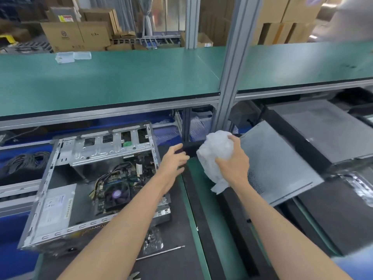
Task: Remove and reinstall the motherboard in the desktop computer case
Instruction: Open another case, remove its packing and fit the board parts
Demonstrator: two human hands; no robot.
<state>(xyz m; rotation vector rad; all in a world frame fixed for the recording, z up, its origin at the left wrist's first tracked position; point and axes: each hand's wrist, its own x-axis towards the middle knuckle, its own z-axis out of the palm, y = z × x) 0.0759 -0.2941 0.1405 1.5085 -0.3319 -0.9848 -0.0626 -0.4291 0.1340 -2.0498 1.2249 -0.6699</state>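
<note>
Open case, motherboard inside, right hand gripping plastic wrap

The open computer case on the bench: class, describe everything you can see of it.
The computer case is bare grey metal, lying on its side with the panel off, on a dark mat. Inside sit a motherboard with fan and cables, a labelled power supply and empty drive bays. The left hand hovers beyond its right edge.
</note>
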